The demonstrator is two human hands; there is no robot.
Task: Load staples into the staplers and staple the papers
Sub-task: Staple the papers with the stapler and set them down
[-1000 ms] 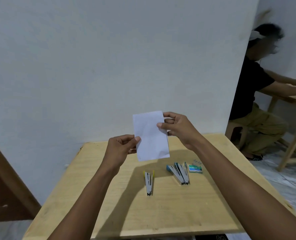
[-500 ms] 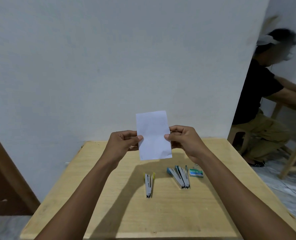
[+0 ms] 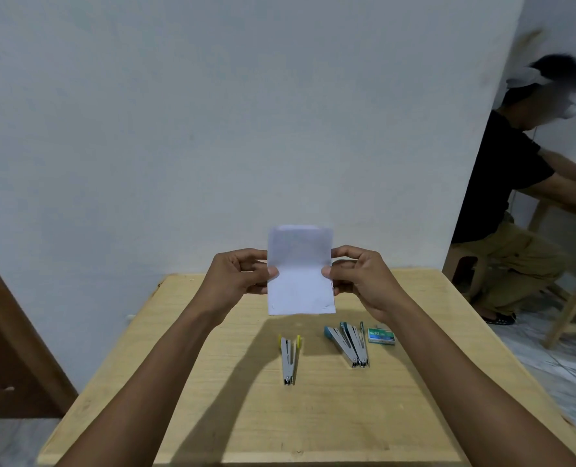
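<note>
Pinching the papers [image 3: 300, 274] by their side edges above the surface [image 3: 212, 416], left hand [image 3: 237, 274] and right hand [image 3: 360, 278] now sit level since the right slid down, likely squaring them before stapling.

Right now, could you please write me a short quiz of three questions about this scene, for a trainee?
1. True or false: the white paper sheet is held above the light wooden table, touching no stapler.
2. Which pinches the paper: A. only the left hand; B. only the right hand; C. both?
3. Order from the person's left to right: small green staple box, yellow-tipped metal stapler, blue-tipped metal staplers.
Key: 1 true; 2 C; 3 yellow-tipped stapler, blue-tipped staplers, green box.
</note>
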